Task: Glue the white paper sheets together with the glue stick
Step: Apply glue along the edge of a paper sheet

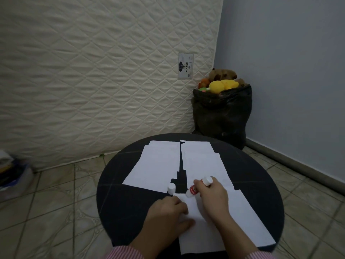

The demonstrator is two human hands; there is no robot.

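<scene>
Several white paper sheets lie on a round black table (119,206). One stack (155,165) lies at the far left, another stack (203,165) at the far right, and a near sheet (242,221) reaches the front edge. My right hand (212,197) grips a red-and-white glue stick (193,190), tilted with its lower end down on the near sheet's far left corner. My left hand (168,215) presses flat on the near sheet's left edge. A white cap (171,188) stands upright by the left stack's near corner.
A quilted cream mattress (93,71) leans against the wall behind the table. A black bag of plush toys (222,111) stands in the corner at the back right. Tiled floor surrounds the table, with a blurred pile (11,171) at the far left.
</scene>
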